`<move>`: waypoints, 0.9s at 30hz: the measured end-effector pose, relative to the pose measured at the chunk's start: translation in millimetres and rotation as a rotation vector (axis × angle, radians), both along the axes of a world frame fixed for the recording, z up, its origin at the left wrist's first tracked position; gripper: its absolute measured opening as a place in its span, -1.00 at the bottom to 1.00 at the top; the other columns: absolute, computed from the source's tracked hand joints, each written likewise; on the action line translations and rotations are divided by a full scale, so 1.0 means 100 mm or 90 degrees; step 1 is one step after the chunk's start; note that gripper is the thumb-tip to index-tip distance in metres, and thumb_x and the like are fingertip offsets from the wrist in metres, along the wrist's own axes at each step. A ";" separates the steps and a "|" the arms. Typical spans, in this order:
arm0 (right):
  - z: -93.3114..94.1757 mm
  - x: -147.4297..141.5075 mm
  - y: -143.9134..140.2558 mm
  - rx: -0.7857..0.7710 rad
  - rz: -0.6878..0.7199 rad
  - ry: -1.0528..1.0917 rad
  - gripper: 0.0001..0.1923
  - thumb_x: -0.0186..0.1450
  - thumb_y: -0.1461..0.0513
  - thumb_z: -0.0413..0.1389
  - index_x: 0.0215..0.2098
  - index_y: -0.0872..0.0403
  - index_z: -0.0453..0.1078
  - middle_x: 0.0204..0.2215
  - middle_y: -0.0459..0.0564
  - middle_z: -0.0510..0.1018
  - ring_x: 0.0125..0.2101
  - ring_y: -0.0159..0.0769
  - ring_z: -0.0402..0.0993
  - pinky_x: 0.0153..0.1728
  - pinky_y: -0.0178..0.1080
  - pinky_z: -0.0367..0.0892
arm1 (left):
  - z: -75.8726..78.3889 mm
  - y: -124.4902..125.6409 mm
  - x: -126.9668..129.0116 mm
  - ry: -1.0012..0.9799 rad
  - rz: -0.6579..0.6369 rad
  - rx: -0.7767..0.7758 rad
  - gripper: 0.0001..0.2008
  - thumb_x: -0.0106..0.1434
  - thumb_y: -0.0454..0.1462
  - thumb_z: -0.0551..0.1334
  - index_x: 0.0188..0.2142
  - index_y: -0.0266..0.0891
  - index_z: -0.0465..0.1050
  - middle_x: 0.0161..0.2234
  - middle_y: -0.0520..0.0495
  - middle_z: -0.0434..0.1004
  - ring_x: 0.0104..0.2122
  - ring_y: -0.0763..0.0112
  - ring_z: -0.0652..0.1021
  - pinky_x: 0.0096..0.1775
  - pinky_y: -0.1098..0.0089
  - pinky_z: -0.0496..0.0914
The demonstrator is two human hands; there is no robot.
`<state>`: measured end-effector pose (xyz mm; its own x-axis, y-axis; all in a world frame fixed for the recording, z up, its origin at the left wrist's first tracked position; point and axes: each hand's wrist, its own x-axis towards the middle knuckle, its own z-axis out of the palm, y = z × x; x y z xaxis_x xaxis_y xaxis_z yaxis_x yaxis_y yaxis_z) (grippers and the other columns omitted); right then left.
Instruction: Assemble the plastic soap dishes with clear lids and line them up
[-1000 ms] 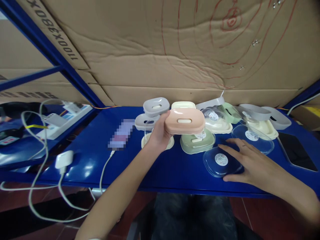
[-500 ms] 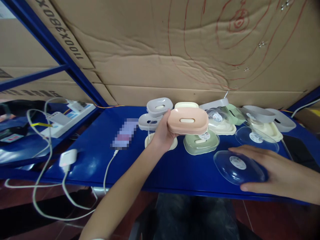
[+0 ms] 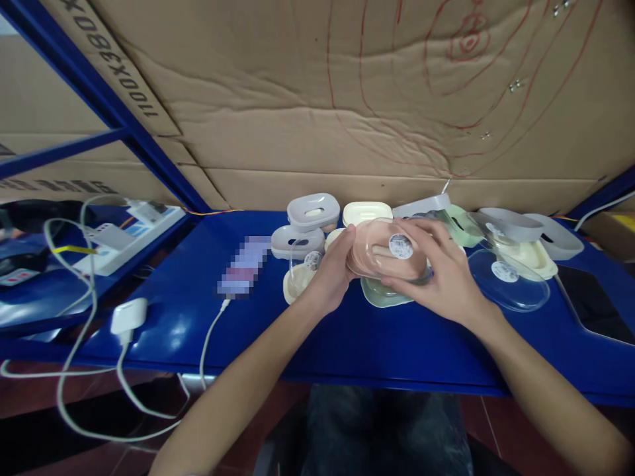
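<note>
My left hand (image 3: 335, 272) is closed round the left end of a pink soap dish (image 3: 364, 239), held above the table. With thumb and fingers, my right hand (image 3: 439, 271) grips a clear lid (image 3: 399, 246) bearing a round white label. The lid lies over the dish; whether it is seated, I cannot tell. Beneath them a green soap dish (image 3: 380, 294) is partly hidden. Left of my left hand is a cream soap dish (image 3: 295, 283) with a clear lid. Behind sit a grey dish (image 3: 313, 210), a second grey dish (image 3: 292, 242) and a cream one (image 3: 367, 213).
Another clear lid (image 3: 510, 281), grey dishes (image 3: 560, 238) and a dark phone (image 3: 592, 301) lie to the right on the blue table (image 3: 342, 350). A pixelated phone (image 3: 243, 266), a white charger (image 3: 129, 316) with cables and a power strip (image 3: 131, 248) are left. Cardboard (image 3: 278, 132) stands behind.
My right hand has carried the clear lid left and up from the front right of the table onto the pink soap dish. My left hand still holds the dish, which has turned slightly.
</note>
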<state>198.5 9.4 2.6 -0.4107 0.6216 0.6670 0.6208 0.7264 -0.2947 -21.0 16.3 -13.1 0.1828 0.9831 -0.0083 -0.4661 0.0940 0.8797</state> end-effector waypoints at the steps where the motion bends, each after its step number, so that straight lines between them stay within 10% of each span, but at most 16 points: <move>1: -0.05 0.00 0.01 -0.004 -0.001 0.006 -0.08 0.34 -0.17 0.43 0.54 -0.14 0.30 0.29 0.22 0.47 0.28 0.25 0.51 0.31 0.31 0.46 | -0.02 -0.01 0.01 0.000 0.001 0.001 -0.44 0.39 0.20 0.40 0.08 -0.17 0.66 0.10 -0.21 0.77 0.09 -0.01 0.71 -0.12 0.26 0.62; 27: -0.09 -0.04 -0.02 0.047 0.009 0.040 -0.05 0.33 -0.14 0.45 0.58 -0.25 0.24 0.28 0.20 0.42 0.28 0.26 0.50 0.27 0.36 0.52 | 0.04 -0.09 0.07 -0.007 0.028 0.108 -0.55 0.38 0.17 0.41 -0.04 -0.11 0.63 0.03 -0.08 0.76 0.12 0.04 0.68 0.03 0.19 0.59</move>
